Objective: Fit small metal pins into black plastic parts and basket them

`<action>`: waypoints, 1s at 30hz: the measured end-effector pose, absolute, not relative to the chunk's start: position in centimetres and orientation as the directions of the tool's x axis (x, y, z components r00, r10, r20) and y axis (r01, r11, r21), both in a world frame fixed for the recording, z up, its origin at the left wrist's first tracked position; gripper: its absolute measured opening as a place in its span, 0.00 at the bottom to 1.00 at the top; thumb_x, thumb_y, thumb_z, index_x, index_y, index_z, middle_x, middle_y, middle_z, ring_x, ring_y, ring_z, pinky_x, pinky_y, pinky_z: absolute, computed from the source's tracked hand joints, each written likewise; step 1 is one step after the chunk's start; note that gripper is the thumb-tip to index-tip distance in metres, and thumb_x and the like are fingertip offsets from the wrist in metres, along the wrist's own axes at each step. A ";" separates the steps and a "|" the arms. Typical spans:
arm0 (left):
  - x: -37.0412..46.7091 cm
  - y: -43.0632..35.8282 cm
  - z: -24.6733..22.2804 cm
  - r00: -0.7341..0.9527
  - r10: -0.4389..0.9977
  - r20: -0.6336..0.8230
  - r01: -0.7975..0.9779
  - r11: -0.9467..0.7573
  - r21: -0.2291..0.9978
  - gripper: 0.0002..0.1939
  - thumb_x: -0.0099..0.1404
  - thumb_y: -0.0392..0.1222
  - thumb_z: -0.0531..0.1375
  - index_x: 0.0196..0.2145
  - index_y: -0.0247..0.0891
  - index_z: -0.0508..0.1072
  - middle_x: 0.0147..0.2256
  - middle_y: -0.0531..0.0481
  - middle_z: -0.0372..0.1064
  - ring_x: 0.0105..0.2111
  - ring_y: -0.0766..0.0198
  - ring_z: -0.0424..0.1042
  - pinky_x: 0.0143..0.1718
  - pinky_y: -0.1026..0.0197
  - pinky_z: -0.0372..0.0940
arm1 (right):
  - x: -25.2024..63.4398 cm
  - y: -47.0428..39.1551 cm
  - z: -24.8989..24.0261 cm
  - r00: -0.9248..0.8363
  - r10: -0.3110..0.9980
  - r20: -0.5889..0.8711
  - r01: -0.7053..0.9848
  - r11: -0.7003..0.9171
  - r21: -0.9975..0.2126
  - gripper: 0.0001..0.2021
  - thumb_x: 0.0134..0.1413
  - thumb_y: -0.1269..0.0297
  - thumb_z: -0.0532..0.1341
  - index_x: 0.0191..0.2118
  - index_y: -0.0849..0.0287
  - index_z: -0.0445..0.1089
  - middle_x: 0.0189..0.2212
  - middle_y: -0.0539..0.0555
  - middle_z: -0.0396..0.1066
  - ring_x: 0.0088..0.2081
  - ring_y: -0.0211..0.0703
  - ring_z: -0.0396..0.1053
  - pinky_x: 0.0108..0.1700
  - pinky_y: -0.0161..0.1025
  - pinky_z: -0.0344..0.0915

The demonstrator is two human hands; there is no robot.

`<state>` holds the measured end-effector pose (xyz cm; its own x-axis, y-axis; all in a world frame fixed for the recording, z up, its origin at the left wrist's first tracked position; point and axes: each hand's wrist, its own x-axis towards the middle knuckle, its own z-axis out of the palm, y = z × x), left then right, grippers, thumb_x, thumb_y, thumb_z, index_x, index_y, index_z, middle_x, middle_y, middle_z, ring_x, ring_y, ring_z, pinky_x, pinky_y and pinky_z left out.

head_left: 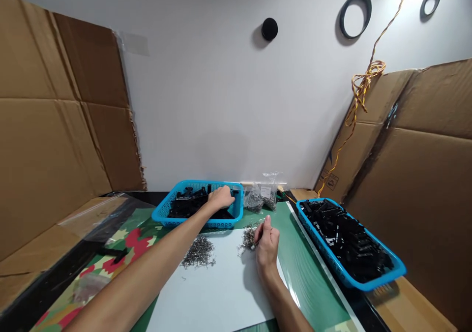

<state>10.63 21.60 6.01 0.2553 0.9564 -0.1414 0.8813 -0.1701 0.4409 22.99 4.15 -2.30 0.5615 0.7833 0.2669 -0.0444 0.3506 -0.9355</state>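
Observation:
My left hand [220, 198] reaches into the blue basket [158, 215] at the back, its curled fingers among black plastic parts [190, 205]; what they grip is hidden. Near the right edge of the white sheet [206, 300], my right hand [268, 243] is closed with the thumb up, beside a small pile of metal pieces [248, 237]. Whatever it holds is too small to name. A larger pile of small metal pieces [199, 251] lies on the sheet, to the right of my left forearm.
Another blue basket [344, 278], full of black parts, stands at the right. Clear bags [268, 194] of small pieces sit by the wall. A black part [117, 254] lies at the left. Cardboard walls [424, 174] flank both sides, and a yellow cord [356, 110] hangs at the right.

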 end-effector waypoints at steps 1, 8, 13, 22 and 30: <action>10.4 21.7 6.1 0.252 0.957 -0.142 0.871 -0.161 0.463 0.19 0.75 0.47 0.64 0.59 0.38 0.73 0.57 0.41 0.72 0.53 0.51 0.76 0.52 0.46 0.75 | 23.1 4.3 -2.3 0.567 0.782 0.260 -0.054 0.350 -0.935 0.38 0.68 0.32 0.49 0.14 0.54 0.58 0.12 0.47 0.54 0.18 0.38 0.54 0.24 0.38 0.54; 7.4 21.1 7.9 0.310 0.944 -0.111 0.712 -0.153 0.686 0.18 0.76 0.48 0.63 0.55 0.34 0.74 0.52 0.42 0.75 0.46 0.54 0.78 0.47 0.49 0.76 | 23.8 4.7 -2.4 0.560 0.811 0.170 -0.178 0.318 -0.931 0.39 0.63 0.26 0.49 0.14 0.54 0.59 0.11 0.46 0.52 0.15 0.35 0.49 0.20 0.36 0.49; 4.0 17.1 8.6 0.368 0.924 0.105 0.485 -0.287 0.826 0.20 0.69 0.57 0.66 0.42 0.36 0.72 0.40 0.44 0.80 0.40 0.56 0.77 0.36 0.60 0.69 | 23.7 4.0 -1.8 0.469 0.873 0.135 -0.256 0.281 -0.925 0.41 0.65 0.27 0.46 0.10 0.52 0.51 0.08 0.46 0.48 0.12 0.34 0.50 0.18 0.35 0.48; 0.5 6.3 4.2 0.465 0.884 0.056 0.151 -0.142 0.978 0.26 0.58 0.55 0.75 0.48 0.37 0.76 0.36 0.48 0.75 0.31 0.62 0.72 0.31 0.63 0.66 | 21.9 2.3 -1.0 0.002 0.993 0.118 -0.306 0.113 -0.945 0.37 0.59 0.25 0.55 0.19 0.55 0.60 0.11 0.47 0.59 0.11 0.32 0.50 0.15 0.32 0.42; 2.0 2.8 1.2 0.459 0.883 -0.099 -0.044 0.134 0.990 0.24 0.58 0.54 0.76 0.42 0.34 0.78 0.35 0.48 0.74 0.28 0.68 0.67 0.24 0.69 0.59 | 22.0 0.7 -0.7 -0.228 0.955 0.188 0.077 0.210 -0.975 0.30 0.69 0.41 0.59 0.22 0.58 0.63 0.17 0.45 0.55 0.21 0.33 0.50 0.26 0.35 0.47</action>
<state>1.95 2.84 1.20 0.4589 0.8830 -0.0988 -0.0441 0.1338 0.9900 22.00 0.75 -0.72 -0.2284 0.9552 0.1880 0.0774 0.2103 -0.9746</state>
